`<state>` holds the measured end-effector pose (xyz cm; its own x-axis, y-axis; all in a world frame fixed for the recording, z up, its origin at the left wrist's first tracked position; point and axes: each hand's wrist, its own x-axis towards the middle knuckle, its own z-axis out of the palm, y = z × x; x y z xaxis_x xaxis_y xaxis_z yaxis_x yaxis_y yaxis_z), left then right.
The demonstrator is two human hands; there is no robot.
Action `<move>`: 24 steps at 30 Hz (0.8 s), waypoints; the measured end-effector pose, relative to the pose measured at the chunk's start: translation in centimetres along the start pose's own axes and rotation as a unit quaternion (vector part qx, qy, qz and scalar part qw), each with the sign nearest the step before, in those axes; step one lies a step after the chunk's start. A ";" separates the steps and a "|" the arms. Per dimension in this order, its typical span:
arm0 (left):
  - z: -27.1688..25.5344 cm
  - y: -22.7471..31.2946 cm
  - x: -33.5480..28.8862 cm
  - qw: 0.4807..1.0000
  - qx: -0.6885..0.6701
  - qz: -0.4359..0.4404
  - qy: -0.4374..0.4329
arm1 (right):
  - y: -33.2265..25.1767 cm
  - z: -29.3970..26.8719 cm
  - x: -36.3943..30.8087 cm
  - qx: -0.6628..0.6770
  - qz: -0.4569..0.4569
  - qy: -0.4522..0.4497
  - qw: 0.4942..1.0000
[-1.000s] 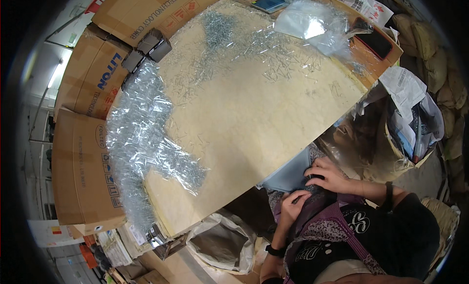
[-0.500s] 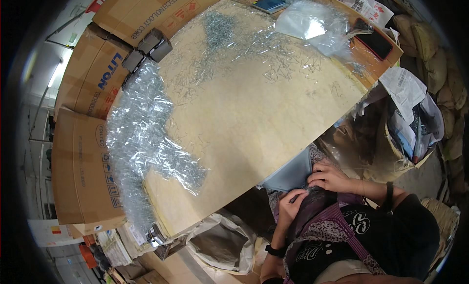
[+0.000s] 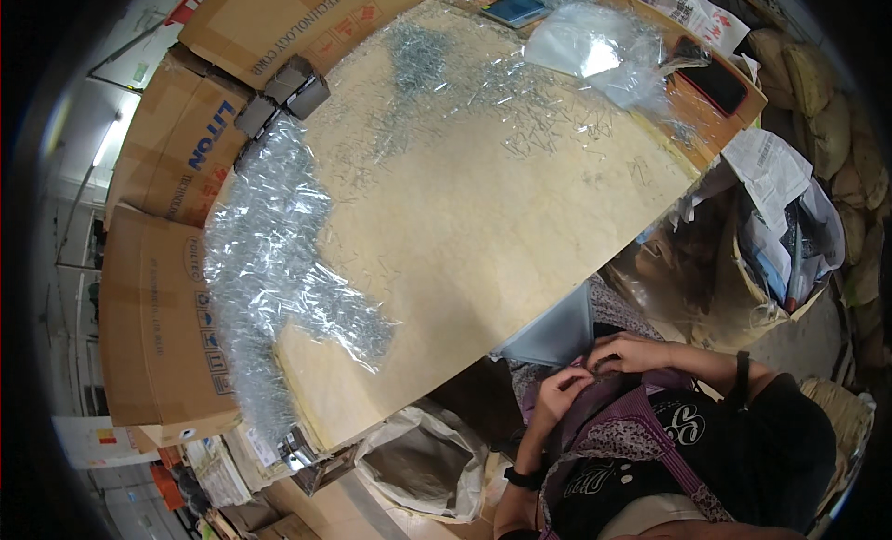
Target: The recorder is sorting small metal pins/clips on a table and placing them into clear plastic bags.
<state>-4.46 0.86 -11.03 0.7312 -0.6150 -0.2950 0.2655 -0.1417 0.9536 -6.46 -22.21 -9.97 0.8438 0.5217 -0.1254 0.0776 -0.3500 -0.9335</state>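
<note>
Both hands meet over my lap, in front of the purple patterned apron (image 3: 624,427). My left hand (image 3: 557,393) has its thumb and fingers pinched together. My right hand (image 3: 634,353) is curled with its fingertips close to the left ones. Whatever lies between the fingers is too small or hidden to name. Just beyond them a grey-blue plastic tray (image 3: 555,328) leans at the table's front edge. On the wooden table (image 3: 483,215) a large heap of shiny thin metal pins (image 3: 269,224) spreads along the left side, with a smaller pile of pins (image 3: 416,59) at the back.
Cardboard boxes (image 3: 153,326) wall the table's left and back. Small dark boxes (image 3: 295,85) stand by the heap. Clear plastic bags (image 3: 595,43) and a phone (image 3: 715,86) lie back right. An open sack (image 3: 423,456) sits below the table; a lined bin (image 3: 790,261) stands right.
My right hand has drawn down and back from the tray's side toward my lap. My left hand has shifted only slightly, its fingers now stretched nearer the right hand.
</note>
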 end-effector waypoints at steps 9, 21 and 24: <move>-0.3 8.5 -0.6 0.988 -0.145 0.048 0.023 | -7.0 -4.9 2.9 0.022 -0.129 0.000 0.991; -7.7 14.2 4.2 0.952 -0.142 0.143 0.230 | -5.3 -25.5 20.4 -0.400 0.097 0.281 0.867; -9.0 14.2 3.7 0.954 -0.048 0.112 0.275 | -5.7 -22.2 20.8 -0.443 -0.026 0.138 0.885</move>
<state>7.66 3.53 0.85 0.9883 -0.1185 -0.0957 0.1004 0.0337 0.9944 22.45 -26.68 0.21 0.9152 0.3874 0.1112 0.4028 -0.8683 -0.2895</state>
